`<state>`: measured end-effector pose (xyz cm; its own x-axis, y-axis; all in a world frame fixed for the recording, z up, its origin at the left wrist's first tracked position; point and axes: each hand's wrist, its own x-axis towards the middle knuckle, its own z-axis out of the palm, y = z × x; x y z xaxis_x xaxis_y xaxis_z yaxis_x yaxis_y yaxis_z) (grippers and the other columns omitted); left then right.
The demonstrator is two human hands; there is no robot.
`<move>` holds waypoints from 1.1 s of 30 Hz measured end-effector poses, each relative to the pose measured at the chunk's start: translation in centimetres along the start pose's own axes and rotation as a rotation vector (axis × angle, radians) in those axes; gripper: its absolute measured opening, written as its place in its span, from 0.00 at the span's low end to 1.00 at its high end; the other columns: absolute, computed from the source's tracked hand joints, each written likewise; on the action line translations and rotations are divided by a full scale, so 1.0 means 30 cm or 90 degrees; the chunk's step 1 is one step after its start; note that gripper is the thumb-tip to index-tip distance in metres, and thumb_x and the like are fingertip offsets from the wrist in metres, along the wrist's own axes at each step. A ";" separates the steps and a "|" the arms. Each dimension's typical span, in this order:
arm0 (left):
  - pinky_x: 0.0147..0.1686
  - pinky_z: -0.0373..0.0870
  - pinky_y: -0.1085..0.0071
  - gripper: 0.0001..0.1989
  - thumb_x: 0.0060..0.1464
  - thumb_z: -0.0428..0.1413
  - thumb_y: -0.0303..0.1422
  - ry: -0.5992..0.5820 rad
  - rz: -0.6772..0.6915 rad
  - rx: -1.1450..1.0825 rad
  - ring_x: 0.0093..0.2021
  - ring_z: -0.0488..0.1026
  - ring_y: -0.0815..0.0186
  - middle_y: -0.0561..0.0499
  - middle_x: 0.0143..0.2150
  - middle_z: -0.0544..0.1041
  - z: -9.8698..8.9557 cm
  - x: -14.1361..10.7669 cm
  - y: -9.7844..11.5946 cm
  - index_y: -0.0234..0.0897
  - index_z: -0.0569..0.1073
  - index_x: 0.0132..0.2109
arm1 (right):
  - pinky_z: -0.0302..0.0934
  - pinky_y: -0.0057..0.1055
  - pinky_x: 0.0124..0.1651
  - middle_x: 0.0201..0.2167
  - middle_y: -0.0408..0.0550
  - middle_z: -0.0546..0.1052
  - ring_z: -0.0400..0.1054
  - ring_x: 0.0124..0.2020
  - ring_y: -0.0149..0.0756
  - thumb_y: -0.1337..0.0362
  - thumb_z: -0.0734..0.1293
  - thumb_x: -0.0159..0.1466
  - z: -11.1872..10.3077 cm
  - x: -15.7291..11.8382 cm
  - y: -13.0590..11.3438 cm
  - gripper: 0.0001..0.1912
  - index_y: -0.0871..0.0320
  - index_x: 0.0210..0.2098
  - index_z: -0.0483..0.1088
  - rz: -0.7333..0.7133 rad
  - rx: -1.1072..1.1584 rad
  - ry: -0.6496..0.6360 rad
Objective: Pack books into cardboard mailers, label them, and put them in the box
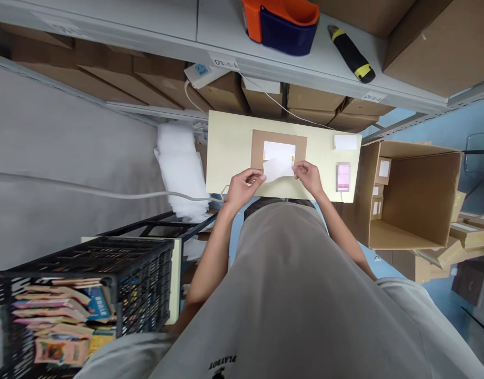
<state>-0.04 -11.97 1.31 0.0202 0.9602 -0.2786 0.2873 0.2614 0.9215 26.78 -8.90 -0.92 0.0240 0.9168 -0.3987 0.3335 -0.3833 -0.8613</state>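
Left hand [261, 175]: clamped on sheet [276, 169], left edge.
Right hand [294, 169]: clamped its right edge.
Cardboard [258, 150]: lay beneath (flat).
Phone [343, 177]: lay near bench's [230, 158] right edge.

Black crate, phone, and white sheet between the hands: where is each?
Black crate [145, 289], head view, side wall.
Phone [343, 176], head view, screen.
White sheet [276, 169], head view, middle of its face.

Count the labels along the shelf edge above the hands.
3: a blurred left label, a middle label beside the white socket, and a right label just below the black-and-yellow tool. More may be out of view.
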 end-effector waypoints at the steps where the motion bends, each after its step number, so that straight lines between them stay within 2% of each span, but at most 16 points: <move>1: 0.44 0.79 0.67 0.16 0.61 0.67 0.48 0.020 -0.003 0.009 0.40 0.82 0.62 0.48 0.40 0.87 0.008 -0.001 -0.007 0.40 0.85 0.42 | 0.74 0.39 0.47 0.28 0.42 0.82 0.78 0.31 0.40 0.37 0.74 0.67 -0.001 -0.002 0.003 0.22 0.50 0.38 0.78 -0.009 -0.014 0.005; 4: 0.41 0.77 0.67 0.14 0.64 0.66 0.47 0.095 -0.001 0.060 0.36 0.79 0.63 0.50 0.36 0.85 0.030 0.020 -0.036 0.41 0.85 0.42 | 0.74 0.40 0.48 0.31 0.43 0.83 0.77 0.33 0.40 0.41 0.72 0.69 -0.008 0.004 0.021 0.20 0.51 0.39 0.78 -0.048 -0.054 0.030; 6: 0.43 0.77 0.66 0.13 0.66 0.65 0.46 0.123 0.008 0.083 0.36 0.79 0.62 0.51 0.36 0.85 0.044 0.065 -0.064 0.41 0.84 0.42 | 0.74 0.40 0.49 0.37 0.46 0.85 0.77 0.36 0.41 0.43 0.71 0.70 -0.013 0.028 0.039 0.18 0.51 0.39 0.78 -0.083 -0.067 0.047; 8: 0.46 0.79 0.65 0.11 0.66 0.65 0.44 0.123 0.020 0.086 0.41 0.81 0.60 0.49 0.40 0.86 0.054 0.139 -0.097 0.41 0.84 0.41 | 0.74 0.41 0.51 0.42 0.48 0.86 0.78 0.40 0.42 0.45 0.71 0.71 -0.017 0.072 0.057 0.17 0.52 0.39 0.78 -0.115 -0.073 0.060; 11: 0.49 0.80 0.64 0.08 0.66 0.66 0.40 0.117 0.065 0.092 0.52 0.82 0.56 0.45 0.49 0.86 0.063 0.276 -0.145 0.41 0.84 0.41 | 0.74 0.42 0.54 0.43 0.50 0.85 0.78 0.43 0.43 0.48 0.71 0.71 -0.025 0.162 0.077 0.15 0.52 0.39 0.78 -0.133 -0.083 0.073; 14: 0.54 0.79 0.61 0.07 0.65 0.67 0.38 0.094 0.076 0.106 0.49 0.81 0.57 0.45 0.47 0.85 0.065 0.390 -0.183 0.39 0.84 0.41 | 0.74 0.43 0.55 0.43 0.49 0.85 0.78 0.43 0.44 0.51 0.71 0.70 -0.032 0.246 0.088 0.12 0.52 0.38 0.79 -0.126 -0.093 0.084; 16: 0.54 0.79 0.60 0.08 0.64 0.68 0.38 0.080 0.068 0.117 0.45 0.80 0.59 0.46 0.45 0.85 0.065 0.434 -0.202 0.39 0.85 0.41 | 0.75 0.43 0.55 0.42 0.49 0.86 0.77 0.43 0.44 0.53 0.72 0.68 -0.035 0.281 0.093 0.11 0.52 0.37 0.79 -0.122 -0.097 0.082; 20: 0.51 0.78 0.61 0.10 0.63 0.69 0.40 0.059 0.052 0.116 0.41 0.78 0.61 0.46 0.45 0.85 0.066 0.466 -0.240 0.38 0.86 0.41 | 0.75 0.44 0.56 0.42 0.49 0.87 0.78 0.43 0.44 0.54 0.72 0.67 -0.029 0.304 0.107 0.10 0.53 0.36 0.80 -0.101 -0.109 0.071; 26: 0.49 0.77 0.62 0.08 0.59 0.71 0.39 0.050 0.017 0.091 0.38 0.76 0.62 0.48 0.41 0.83 0.080 0.493 -0.293 0.39 0.87 0.39 | 0.76 0.44 0.54 0.42 0.49 0.86 0.76 0.40 0.43 0.57 0.72 0.67 0.006 0.295 0.138 0.08 0.53 0.35 0.79 -0.057 -0.132 0.096; 33: 0.49 0.78 0.60 0.07 0.57 0.72 0.39 0.043 0.038 0.084 0.36 0.73 0.62 0.49 0.39 0.81 0.089 0.498 -0.331 0.41 0.87 0.37 | 0.75 0.46 0.57 0.44 0.50 0.83 0.74 0.38 0.41 0.60 0.72 0.69 0.007 0.286 0.157 0.06 0.54 0.36 0.80 -0.046 -0.178 0.103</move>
<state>-0.05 -0.48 -12.74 -0.0219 0.9792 -0.2018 0.4102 0.1928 0.8914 28.35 -2.86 -8.48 0.1319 0.9551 -0.2653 0.5847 -0.2911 -0.7572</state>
